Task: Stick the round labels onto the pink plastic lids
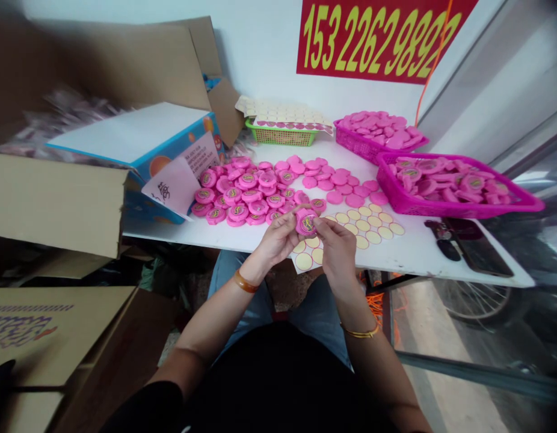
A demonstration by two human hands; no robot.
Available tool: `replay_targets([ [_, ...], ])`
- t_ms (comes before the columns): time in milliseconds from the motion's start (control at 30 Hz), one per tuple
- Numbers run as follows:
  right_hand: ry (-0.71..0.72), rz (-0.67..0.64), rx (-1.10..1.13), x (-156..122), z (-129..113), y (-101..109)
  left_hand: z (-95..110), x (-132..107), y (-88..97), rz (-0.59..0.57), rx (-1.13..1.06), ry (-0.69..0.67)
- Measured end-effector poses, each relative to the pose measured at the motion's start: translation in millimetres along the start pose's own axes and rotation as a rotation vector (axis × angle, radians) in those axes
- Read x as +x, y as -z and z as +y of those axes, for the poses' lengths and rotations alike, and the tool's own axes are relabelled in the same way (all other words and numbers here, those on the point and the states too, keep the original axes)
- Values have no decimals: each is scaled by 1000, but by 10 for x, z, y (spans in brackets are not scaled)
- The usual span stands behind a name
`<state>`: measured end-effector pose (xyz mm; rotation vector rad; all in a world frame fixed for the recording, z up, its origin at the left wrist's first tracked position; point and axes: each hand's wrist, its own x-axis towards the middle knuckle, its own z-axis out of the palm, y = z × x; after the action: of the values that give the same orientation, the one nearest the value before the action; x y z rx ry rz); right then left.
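In front of me, above the table's near edge, both hands are at a round pink plastic case (307,223) with a printed label on its face. My left hand (278,237) grips it from the left, fingers closed around its side. With thumb and forefinger pinched, my right hand (336,243) holds the right edge. Under the hands lies a sheet of round stickers (362,225), many of its circles pale yellow, partly hidden by my fingers. Left of it spreads a pile of labelled pink cases (242,195). Plain pink discs (344,180) lie behind the sheet.
Magenta baskets of pink pieces stand at the right, one in front (459,207) and one behind (364,143). A green basket (283,136) bears sticker sheets. Cartons (57,198) and a blue box (170,162) crowd the left. A phone (477,246) and keys lie right.
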<state>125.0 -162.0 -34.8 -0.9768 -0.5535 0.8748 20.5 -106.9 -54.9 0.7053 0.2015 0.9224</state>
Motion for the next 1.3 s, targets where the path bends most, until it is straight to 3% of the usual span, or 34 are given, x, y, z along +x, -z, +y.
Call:
replay_targets([
  [367,-109,-18,37,7,-52,33,3,13,27,17,9,-4],
  [667,-70,-25,46,0,-25,36,-25,1,32,-50,13,-26],
  [1300,40,43,-30,-32,24,-18,-60,-16,41,36,-9,-21],
])
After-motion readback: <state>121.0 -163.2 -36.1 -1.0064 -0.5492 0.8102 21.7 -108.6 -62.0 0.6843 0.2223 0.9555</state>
